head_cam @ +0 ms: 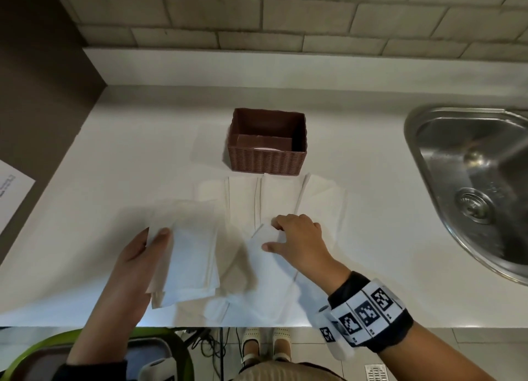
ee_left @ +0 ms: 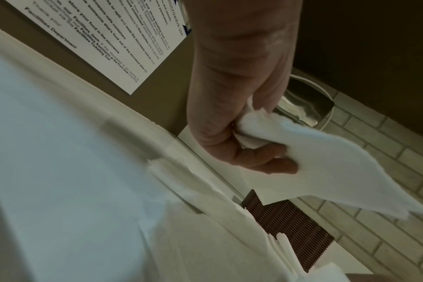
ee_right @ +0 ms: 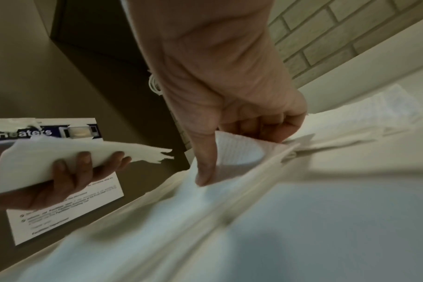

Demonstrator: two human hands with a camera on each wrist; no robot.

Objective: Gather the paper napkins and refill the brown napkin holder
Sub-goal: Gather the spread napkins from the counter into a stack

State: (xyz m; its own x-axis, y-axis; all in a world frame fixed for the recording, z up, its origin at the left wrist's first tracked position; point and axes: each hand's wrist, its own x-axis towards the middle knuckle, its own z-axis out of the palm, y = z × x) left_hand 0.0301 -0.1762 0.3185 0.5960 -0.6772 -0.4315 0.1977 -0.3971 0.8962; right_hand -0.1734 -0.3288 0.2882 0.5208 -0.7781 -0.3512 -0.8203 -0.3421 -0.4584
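Nearest my head camera is the person's left hand (head_cam: 130,262), low at the counter's front edge, fingers underneath and thumb on top, clamped round a small stack of napkins (head_cam: 188,255) gathered so far; from the right wrist view those same fingers (ee_right: 85,158) curl up under the stack, so I read that grip as firm. The right hand (head_cam: 297,237) sits just beside it, thumb and fingers pinching the near corner of one more napkin (head_cam: 268,255) and peeling it up off the white counter (head_cam: 114,157); the right wrist view shows that corner bent upward against the thumb (ee_right: 205,162).

I judge the job roughly midway through gathering; several loose napkins (head_cam: 285,197) lie fanned and overlapping on the counter, between the hands and the brown napkin holder (head_cam: 267,140), and one or two more lie flat to the holder's left, hard to separate from the white surface. The holder stands upright at mid-counter, well left of the steel sink (head_cam: 471,180); its inside looks nearly empty, with only something pale at the bottom that I cannot identify; nothing has been refilled yet, as far as I can see.

The napkins look thin, white, folded into long rectangles, limp at the corners; the held stack's edges are uneven and will likely want squaring before it goes in.
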